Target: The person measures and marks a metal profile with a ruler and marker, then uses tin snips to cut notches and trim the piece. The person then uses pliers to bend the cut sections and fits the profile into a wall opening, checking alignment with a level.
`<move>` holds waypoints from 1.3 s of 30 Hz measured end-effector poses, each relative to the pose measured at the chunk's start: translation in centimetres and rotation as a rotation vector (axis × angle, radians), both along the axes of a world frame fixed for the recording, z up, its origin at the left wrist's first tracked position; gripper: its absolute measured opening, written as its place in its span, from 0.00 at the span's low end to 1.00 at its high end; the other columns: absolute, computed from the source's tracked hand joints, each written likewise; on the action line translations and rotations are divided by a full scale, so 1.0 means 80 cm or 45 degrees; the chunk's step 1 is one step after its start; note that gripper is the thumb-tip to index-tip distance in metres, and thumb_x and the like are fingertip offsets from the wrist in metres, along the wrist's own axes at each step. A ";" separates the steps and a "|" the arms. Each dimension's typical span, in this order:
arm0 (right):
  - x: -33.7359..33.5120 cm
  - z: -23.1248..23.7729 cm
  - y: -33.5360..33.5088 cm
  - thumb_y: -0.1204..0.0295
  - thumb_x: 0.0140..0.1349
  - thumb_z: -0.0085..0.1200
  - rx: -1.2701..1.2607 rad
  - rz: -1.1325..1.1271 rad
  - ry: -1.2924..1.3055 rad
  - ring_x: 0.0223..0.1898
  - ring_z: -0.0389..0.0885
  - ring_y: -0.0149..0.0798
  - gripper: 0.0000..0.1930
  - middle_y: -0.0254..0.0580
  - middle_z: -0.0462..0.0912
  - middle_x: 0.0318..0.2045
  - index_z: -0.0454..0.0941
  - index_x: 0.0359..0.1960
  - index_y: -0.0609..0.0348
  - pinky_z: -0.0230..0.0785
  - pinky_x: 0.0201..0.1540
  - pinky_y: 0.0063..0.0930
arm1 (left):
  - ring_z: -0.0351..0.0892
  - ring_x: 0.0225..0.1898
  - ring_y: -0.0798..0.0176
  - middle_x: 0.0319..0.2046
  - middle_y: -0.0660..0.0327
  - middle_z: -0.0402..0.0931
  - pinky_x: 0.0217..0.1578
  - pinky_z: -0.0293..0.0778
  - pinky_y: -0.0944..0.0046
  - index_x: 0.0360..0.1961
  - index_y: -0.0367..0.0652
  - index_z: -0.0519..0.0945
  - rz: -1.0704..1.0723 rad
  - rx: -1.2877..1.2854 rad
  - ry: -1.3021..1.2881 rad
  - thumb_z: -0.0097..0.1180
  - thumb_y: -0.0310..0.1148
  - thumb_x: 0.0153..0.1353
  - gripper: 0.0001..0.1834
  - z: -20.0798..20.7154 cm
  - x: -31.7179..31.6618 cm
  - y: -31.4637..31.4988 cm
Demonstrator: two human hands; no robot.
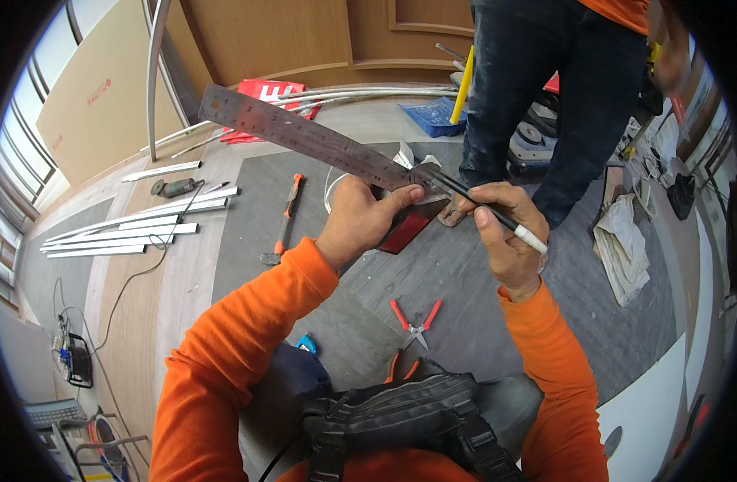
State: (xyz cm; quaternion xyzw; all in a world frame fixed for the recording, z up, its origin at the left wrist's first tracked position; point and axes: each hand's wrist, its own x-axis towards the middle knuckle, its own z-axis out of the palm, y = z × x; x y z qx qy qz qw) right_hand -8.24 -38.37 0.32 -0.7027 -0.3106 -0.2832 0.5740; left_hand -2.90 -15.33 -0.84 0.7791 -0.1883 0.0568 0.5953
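Observation:
My left hand (357, 215) is closed around a metal square, its thumb pressed on top. The square's ruled steel blade (300, 138) points up and to the left, and a dark red part (405, 234) shows below the hand. My right hand (509, 233) grips a slim black pen (485, 206) with a white end. The pen's tip is close to the blade's right end; whether it touches I cannot tell. Red-handled snips (417, 324) lie on the floor below my hands. Pliers with orange handles (399, 368) are partly hidden by my black bag (392, 414).
A hammer (290, 215) and white metal strips (132, 229) lie to the left, with a corded power tool (176, 188) beside them. Another person's legs (537, 96) stand just beyond my right hand. A blue tape measure (307, 344) is near my knee. White cloth (622, 249) lies right.

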 end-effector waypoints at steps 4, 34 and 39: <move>0.005 -0.002 0.002 0.79 0.66 0.57 -0.065 0.004 0.041 0.38 0.87 0.32 0.09 0.43 0.89 0.38 0.83 0.47 0.63 0.79 0.43 0.25 | 0.83 0.33 0.65 0.32 0.56 0.87 0.36 0.77 0.63 0.41 0.33 0.86 -0.024 -0.030 -0.039 0.71 0.36 0.63 0.15 0.006 -0.007 -0.004; 0.013 -0.020 -0.024 0.77 0.69 0.56 0.112 0.011 0.214 0.38 0.88 0.31 0.09 0.45 0.90 0.39 0.84 0.46 0.64 0.79 0.42 0.22 | 0.84 0.40 0.63 0.39 0.52 0.88 0.45 0.79 0.60 0.46 0.30 0.86 -0.044 -0.030 0.127 0.70 0.39 0.64 0.20 0.020 0.000 0.012; 0.003 -0.006 -0.013 0.78 0.68 0.56 0.015 -0.015 0.075 0.38 0.88 0.31 0.09 0.44 0.90 0.38 0.84 0.47 0.65 0.79 0.42 0.23 | 0.84 0.39 0.63 0.38 0.53 0.88 0.43 0.79 0.60 0.45 0.30 0.86 -0.025 0.106 0.109 0.70 0.39 0.63 0.20 0.022 -0.005 0.002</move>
